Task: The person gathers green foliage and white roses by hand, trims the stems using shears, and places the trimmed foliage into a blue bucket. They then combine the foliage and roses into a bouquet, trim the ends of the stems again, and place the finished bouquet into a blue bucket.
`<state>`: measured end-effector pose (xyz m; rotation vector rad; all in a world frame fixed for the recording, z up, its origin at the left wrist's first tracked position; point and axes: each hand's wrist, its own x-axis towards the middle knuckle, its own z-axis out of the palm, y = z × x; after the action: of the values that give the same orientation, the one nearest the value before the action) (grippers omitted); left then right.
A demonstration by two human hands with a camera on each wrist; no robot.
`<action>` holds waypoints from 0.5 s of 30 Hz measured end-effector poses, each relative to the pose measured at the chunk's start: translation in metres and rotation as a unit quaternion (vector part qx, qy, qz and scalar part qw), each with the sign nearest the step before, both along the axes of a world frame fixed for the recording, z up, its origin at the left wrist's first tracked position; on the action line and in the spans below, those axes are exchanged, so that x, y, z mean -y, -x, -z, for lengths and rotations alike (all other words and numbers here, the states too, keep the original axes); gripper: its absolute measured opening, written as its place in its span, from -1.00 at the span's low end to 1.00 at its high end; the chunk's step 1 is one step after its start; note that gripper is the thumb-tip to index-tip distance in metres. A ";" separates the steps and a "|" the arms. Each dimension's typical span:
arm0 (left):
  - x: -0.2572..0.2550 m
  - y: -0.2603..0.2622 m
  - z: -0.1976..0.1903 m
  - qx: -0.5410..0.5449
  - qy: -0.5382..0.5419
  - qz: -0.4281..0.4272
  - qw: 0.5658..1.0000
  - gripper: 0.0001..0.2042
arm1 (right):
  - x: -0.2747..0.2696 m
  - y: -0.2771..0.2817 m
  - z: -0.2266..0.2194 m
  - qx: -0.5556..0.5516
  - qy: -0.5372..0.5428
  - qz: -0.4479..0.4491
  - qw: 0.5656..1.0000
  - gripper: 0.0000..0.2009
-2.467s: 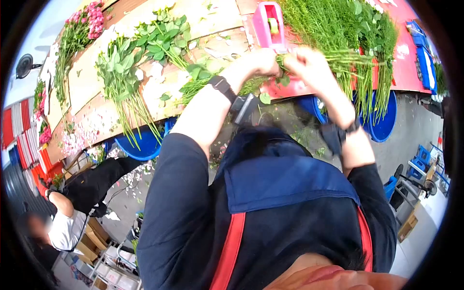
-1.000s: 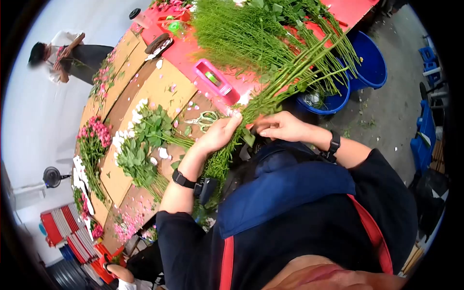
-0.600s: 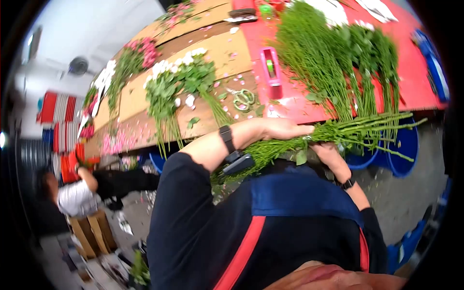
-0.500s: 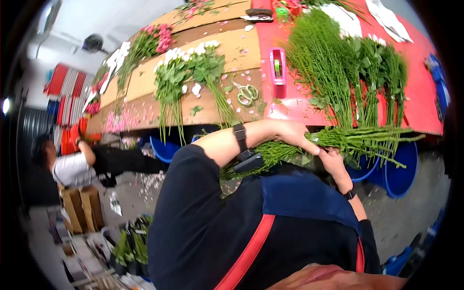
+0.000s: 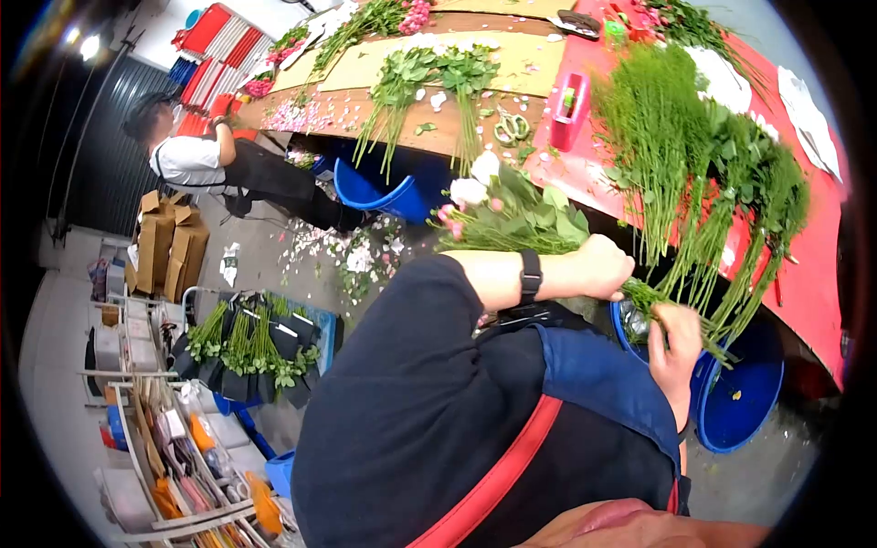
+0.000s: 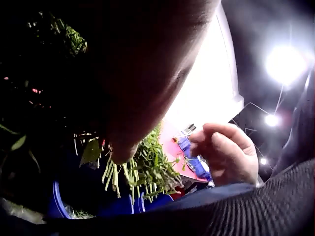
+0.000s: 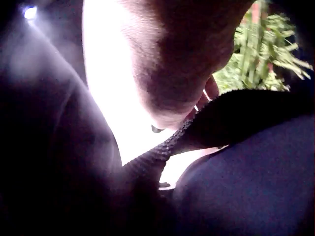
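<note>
My left hand [image 5: 598, 267] grips a bouquet [image 5: 525, 219] around its stems, fingers curled over them. White and pink blooms and broad green leaves stick out on the left, past the wrist. The cut stems [image 5: 650, 300] run out to the right, below the table edge. My right hand [image 5: 676, 342] is bent close by these stem ends and overlaps them in the head view. In the left wrist view the right hand [image 6: 229, 152] has curled fingers and thumb; I cannot tell whether it pinches anything. The right wrist view mostly shows wrist and sleeve.
Ahead, a red-topped table [image 5: 804, 228] bears green bunches [image 5: 658, 137], a pink tape dispenser [image 5: 568, 111] and scissors [image 5: 512, 128]. Blue buckets [image 5: 744, 393] stand beneath its edge. A person [image 5: 192, 164] works at the far left. Left behind are a shelf rack [image 5: 137, 438] and wrapped bunches [image 5: 251, 342].
The head view has swung left, showing more floor and rack. The bouquet's blooms have come into sight. My right hand has parted from the left, toward the stem ends.
</note>
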<state>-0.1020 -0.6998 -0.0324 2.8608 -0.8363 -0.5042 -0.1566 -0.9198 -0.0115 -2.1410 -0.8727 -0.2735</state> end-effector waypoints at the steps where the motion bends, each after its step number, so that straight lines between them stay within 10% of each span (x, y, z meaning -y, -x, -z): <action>1: 0.001 0.002 -0.009 0.000 -0.014 0.011 1.000 -0.55 | -0.004 -0.001 -0.024 0.066 0.101 0.049 0.992 -0.56; 6: 0.013 -0.001 -0.049 0.037 -0.050 0.098 0.993 -0.58 | 0.023 -0.013 0.050 -0.260 0.188 0.125 0.939 -0.58; 8: 0.014 -0.001 -0.059 0.285 0.038 0.148 0.946 -0.56 | 0.025 -0.012 0.055 -0.195 0.135 0.160 0.958 -0.69; 10: 0.023 0.007 -0.083 0.308 0.216 0.173 0.910 -0.63 | 0.027 -0.014 0.049 -0.169 0.084 0.200 0.962 -0.74; 13: 0.008 0.017 -0.031 0.012 0.403 0.152 0.902 -0.88 | 0.029 -0.023 0.038 -0.171 0.066 0.242 0.953 -0.73; 14: 0.003 0.013 -0.028 -0.303 0.327 -0.038 0.894 -0.69 | 0.029 -0.026 0.037 -0.181 0.057 0.249 0.950 -0.68; 15: -0.003 0.003 -0.006 -0.381 0.474 -0.130 0.783 -0.58 | 0.027 -0.029 0.041 -0.150 0.057 0.244 0.956 -0.71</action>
<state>-0.1048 -0.6965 -0.0269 1.5728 -0.3442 -0.8084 -0.1278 -0.9466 -0.0529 -2.4043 -0.1816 -0.1371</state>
